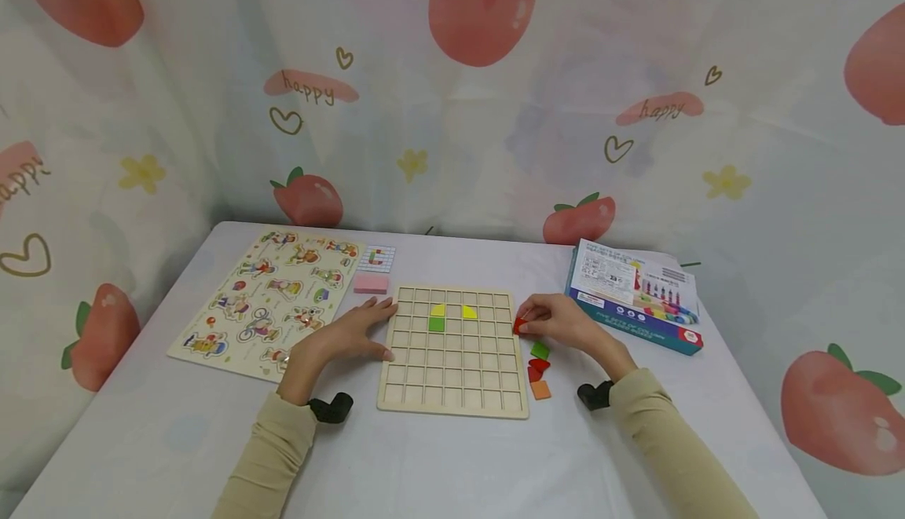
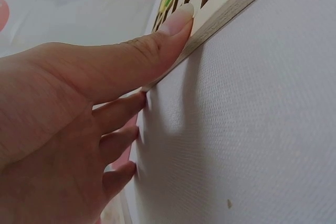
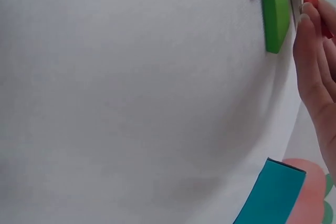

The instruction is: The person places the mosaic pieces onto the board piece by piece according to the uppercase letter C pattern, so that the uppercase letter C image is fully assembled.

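A wooden grid board (image 1: 452, 412) lies flat on the table between both hands. Two yellow quarter-round pieces, one on the left (image 1: 438, 310) and one on the right (image 1: 470, 312), sit in its upper cells, with a green square (image 1: 436, 324) under the left one. My left hand (image 1: 346, 336) rests at the board's left edge, fingers spread; in the left wrist view the thumb (image 2: 176, 20) lies on the rim. At the right edge my right hand (image 1: 562, 320) pinches a red piece (image 1: 519, 326) between thumb and fingers. Its exact shape is partly hidden.
Beside the board's right edge lie a green piece (image 1: 540, 350), red pieces (image 1: 540, 364) and an orange square (image 1: 540, 389). A cartoon-figure puzzle board (image 1: 283, 288) is at left, near a pattern card (image 1: 382, 258) and pink block (image 1: 371, 283). A box (image 1: 632, 323) stands back right.
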Demonstrator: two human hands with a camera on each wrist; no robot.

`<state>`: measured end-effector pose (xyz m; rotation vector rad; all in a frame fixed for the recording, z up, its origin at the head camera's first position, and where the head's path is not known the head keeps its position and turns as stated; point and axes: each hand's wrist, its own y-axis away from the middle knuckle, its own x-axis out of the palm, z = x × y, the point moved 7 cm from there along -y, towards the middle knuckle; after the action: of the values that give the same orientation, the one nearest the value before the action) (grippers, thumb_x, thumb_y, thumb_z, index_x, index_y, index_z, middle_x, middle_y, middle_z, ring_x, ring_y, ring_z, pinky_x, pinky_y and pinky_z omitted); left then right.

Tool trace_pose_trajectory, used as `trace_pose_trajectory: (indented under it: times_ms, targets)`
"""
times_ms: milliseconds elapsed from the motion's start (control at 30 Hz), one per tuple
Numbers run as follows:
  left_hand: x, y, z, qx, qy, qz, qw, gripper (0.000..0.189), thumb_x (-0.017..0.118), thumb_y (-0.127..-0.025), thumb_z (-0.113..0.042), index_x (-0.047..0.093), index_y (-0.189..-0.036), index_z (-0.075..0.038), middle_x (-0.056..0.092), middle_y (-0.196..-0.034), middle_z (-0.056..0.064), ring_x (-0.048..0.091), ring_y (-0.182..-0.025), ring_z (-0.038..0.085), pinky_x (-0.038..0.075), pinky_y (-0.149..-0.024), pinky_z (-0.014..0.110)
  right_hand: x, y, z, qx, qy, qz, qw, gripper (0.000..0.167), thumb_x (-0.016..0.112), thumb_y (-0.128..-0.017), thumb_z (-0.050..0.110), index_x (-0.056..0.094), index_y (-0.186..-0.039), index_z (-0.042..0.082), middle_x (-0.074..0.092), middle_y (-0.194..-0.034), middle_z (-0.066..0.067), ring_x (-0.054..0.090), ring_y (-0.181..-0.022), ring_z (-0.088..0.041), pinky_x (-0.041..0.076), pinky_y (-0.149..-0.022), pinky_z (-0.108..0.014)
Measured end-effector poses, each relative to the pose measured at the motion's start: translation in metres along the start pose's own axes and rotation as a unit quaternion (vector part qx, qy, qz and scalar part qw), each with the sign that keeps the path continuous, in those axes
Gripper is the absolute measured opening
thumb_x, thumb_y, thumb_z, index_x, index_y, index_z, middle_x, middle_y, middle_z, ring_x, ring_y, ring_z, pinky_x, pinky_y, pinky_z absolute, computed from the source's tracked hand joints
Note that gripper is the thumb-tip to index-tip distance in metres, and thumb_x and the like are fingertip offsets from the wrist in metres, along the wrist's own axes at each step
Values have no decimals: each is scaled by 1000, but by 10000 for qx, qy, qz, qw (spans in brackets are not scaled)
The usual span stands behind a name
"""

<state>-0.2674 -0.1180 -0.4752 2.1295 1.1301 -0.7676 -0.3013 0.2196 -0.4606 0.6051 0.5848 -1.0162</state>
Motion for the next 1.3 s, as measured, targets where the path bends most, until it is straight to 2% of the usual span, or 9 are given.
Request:
trace_pose_trajectory:
  times_ms: [100, 200, 333, 633, 867, 1067, 1300]
  targets:
    - [0, 0, 0, -13, -24, 14, 10000, 89, 83, -86, -25, 36, -160, -7, 24, -170, 12, 9, -160, 40, 13, -128, 59, 0, -2, 6, -168, -41, 44, 9998, 29, 71, -97, 12, 70, -125, 9, 75, -103, -8, 68, -89, -19, 58, -80, -24]
    - [0, 0, 1, -17, -6, 20, 10000, 89, 83, -87, -25, 35, -160, -7, 24, -171, 11, 9, -160, 40, 13, -128, 59, 1, -5, 12, -276, -62, 52, 9996, 31, 70, -97, 12, 70, -128, 10, 75, -107, -10, 67, -93, -21, 57, -81, -26]
    - [0, 0, 0, 26, 13, 5, 10000, 90, 83, -86, -26, 36, -160, -6, 24, -170, 12, 9, -159, 40, 13, -128, 60, 5, -10, 19, -307, -83, 17, 9995, 27, 69, -97, 12, 73, -124, 9, 74, -111, -11, 65, -95, -21, 57, -84, -26]
    - [0, -1, 2, 28, 8, -2, 10000, 90, 83, -86, -25, 36, -160, -7, 24, -171, 11, 9, -160, 40, 13, -128, 60, 15, -26, 33, -360, -613, 5, 9975, 28, 64, -99, 6, 70, -126, -1, 71, -111, -18, 75, -89, -25, 62, -91, -36]
    - [0, 0, 2, 14, 8, 19, 10000, 89, 82, -87, -25, 35, -160, -7, 24, -171, 11, 8, -160, 40, 13, -128, 59, 20, -35, 47, -596, -577, -147, 9964, 22, 66, -97, 6, 73, -118, 2, 72, -109, -18, 72, -95, -27, 62, -92, -42]
    - [0, -1, 1, 32, 12, -12, 10000, 88, 82, -87, -24, 36, -160, -6, 25, -170, 13, 10, -159, 41, 14, -128, 60, 27, -42, 53, -568, -569, -81, 9967, 24, 69, -95, 8, 74, -119, 3, 75, -111, -13, 72, -102, -25, 58, -99, -45]
    - [1, -1, 2, 59, 2, -13, 10000, 89, 83, -86, -25, 36, -160, -6, 24, -170, 13, 9, -159, 42, 14, -127, 61, 34, -47, 57, -542, -455, -49, 9975, 25, 73, -94, 11, 75, -117, 3, 77, -110, -10, 71, -98, -20, 57, -97, -42]
